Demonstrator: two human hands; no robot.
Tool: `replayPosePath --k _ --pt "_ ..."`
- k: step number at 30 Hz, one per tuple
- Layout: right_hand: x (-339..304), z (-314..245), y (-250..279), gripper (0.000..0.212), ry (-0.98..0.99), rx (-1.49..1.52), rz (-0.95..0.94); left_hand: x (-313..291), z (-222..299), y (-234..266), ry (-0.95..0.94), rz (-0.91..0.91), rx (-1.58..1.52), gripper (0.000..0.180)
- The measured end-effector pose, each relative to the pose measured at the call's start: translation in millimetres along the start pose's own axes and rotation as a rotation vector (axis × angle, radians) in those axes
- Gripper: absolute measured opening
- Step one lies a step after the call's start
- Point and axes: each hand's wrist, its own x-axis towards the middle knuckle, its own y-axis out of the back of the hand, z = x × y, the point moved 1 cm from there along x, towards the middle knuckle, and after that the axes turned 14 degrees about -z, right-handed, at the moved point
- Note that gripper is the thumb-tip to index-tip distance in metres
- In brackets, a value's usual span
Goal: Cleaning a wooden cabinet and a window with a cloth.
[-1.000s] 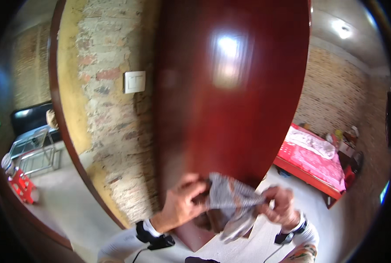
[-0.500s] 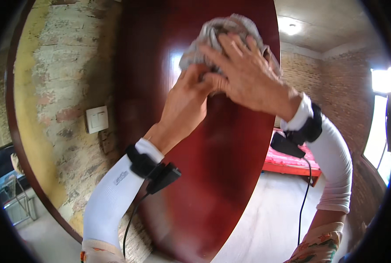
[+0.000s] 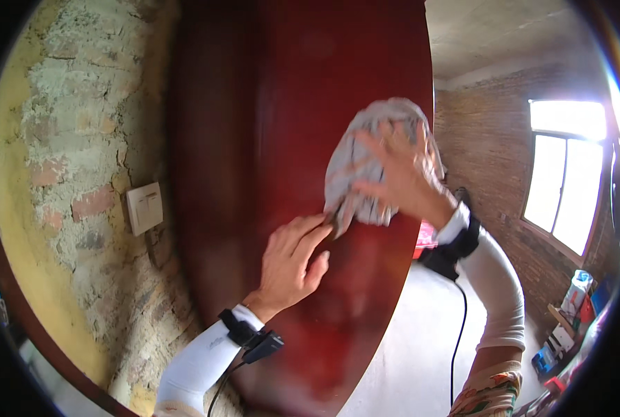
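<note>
A crumpled light grey cloth (image 3: 352, 156) lies bunched against a glossy dark red door (image 3: 310, 326). Over it, my right hand (image 3: 404, 177) is spread flat with fingers apart, pressing the cloth near the door's right edge; motion blurs the fingers a little. My left hand (image 3: 292, 260) is lower and to the left, its fingers stretched toward the cloth's lower corner and its thumb apart. Beside those fingertips is a small dark part that I cannot make out. Nothing shows in the left hand's grasp.
To the left, a rough brick wall (image 3: 80, 229) carries a white light switch (image 3: 144, 208). Beyond the door's right edge are a pale floor (image 3: 414, 333), a bright window (image 3: 564, 174) and several items piled at the far right, including a clear bottle (image 3: 575, 288). Cables hang from my wrist straps.
My right hand and the cloth have moved down and to the right. My left hand has come away from the cloth, lower, with its fingers opened out. The view has turned right.
</note>
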Motion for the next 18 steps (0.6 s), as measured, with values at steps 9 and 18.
replayPosePath --k 9,18 --pt "159.1 165.6 67.4 0.071 -0.258 0.244 0.575 -82.7 -58.0 -36.1 0.123 -0.241 0.141 0.053" --pt "249.0 134.7 88.9 0.084 -0.716 0.229 0.617 -94.4 -61.3 -54.9 0.125 -0.201 0.3 0.046"
